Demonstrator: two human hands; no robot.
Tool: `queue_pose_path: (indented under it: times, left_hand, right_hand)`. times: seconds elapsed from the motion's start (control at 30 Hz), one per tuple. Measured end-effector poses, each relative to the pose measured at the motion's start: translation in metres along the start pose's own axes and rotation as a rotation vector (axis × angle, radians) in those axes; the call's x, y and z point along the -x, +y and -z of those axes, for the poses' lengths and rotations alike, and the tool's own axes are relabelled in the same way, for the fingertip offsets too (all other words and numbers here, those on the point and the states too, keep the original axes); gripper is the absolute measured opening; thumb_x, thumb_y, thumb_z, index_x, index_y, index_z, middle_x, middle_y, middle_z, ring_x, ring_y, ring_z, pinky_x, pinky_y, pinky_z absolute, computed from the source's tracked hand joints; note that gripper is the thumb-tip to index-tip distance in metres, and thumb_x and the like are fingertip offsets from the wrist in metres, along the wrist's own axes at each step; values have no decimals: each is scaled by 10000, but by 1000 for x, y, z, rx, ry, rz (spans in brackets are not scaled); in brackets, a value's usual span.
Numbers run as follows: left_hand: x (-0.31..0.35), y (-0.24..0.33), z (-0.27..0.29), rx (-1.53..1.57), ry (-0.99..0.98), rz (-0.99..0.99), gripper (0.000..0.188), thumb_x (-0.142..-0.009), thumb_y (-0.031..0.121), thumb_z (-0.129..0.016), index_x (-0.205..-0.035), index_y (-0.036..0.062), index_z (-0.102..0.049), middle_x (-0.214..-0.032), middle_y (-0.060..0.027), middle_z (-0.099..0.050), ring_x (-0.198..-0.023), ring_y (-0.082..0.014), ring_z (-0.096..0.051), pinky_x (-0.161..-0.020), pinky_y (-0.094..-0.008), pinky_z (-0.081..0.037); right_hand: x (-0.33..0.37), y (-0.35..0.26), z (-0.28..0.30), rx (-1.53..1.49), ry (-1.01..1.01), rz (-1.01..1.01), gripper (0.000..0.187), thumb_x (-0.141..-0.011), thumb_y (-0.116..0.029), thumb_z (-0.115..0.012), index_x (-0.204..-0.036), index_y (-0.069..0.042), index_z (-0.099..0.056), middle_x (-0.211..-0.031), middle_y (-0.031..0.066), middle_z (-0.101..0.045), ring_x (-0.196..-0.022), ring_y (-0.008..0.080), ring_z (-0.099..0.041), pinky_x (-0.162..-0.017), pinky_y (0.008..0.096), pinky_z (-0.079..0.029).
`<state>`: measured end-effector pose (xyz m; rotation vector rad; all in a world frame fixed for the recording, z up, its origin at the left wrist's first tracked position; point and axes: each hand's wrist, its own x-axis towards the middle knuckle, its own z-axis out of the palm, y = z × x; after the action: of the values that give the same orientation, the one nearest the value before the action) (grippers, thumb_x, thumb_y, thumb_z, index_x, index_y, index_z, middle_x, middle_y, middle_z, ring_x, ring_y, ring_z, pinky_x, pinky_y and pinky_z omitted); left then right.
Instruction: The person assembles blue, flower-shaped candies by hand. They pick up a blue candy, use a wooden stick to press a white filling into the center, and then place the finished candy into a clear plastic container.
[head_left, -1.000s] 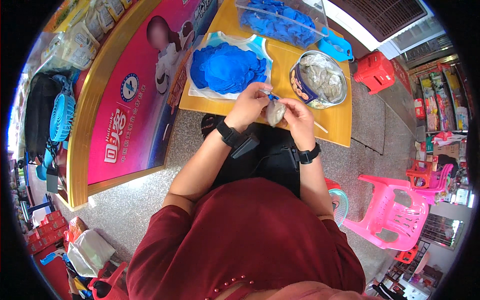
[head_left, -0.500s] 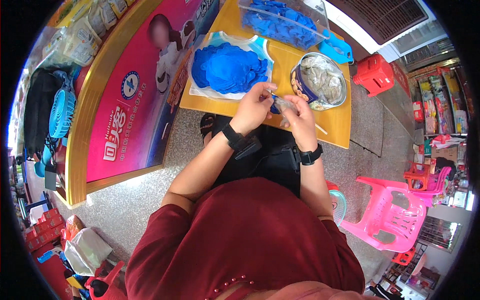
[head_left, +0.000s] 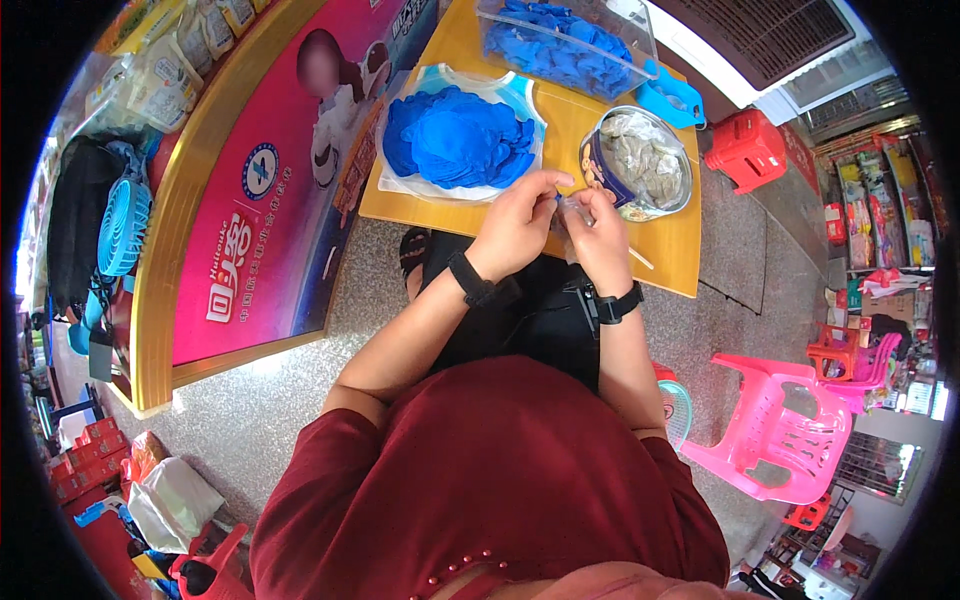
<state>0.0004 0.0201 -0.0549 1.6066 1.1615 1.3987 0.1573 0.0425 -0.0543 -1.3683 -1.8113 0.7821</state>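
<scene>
Both hands come together above the near edge of the yellow table. My right hand [head_left: 600, 238] pinches a small clear plastic bag [head_left: 570, 222], which hangs down beside its fingers. The fingertips of my left hand [head_left: 515, 225] are closed at the bag's top, where a speck of blue shows; the hand partly hides it. Just beyond my left hand, a heap of thin blue pieces [head_left: 460, 135] lies on a white and light-blue plastic bag [head_left: 530, 92]. Close beyond my right hand stands a round tin [head_left: 610, 178] filled with small filled clear packets [head_left: 645, 155].
A clear plastic box [head_left: 640, 75] of more blue pieces stands at the table's far side, with a blue scoop-like container [head_left: 672, 100] beside it. A thin white stick [head_left: 642, 259] lies on the table [head_left: 655, 235]. A pink printed counter [head_left: 240, 200] borders the left; a pink chair [head_left: 785, 430] stands right.
The larger blue piece seen between my hands is now mostly out of sight, and the clear bag hangs lower. My left hand has shifted slightly right, its fingertips closer to my right hand's.
</scene>
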Motion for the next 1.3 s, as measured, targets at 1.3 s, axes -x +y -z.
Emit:
queue_pose_path:
  times: [1.3]
  left_hand:
    - [1,-5,-3,-289,158,24,372,-755,13,-624,-1126,32,-599,-837,-181,-647,-754,-359,-631,-679,-425,-517]
  right_hand:
    - [15,-14,-17,-320,175,-171,192,-898,-159,-652,-1003,1,-639,-802,48,-658,-705,105,-583,-656,271,-474]
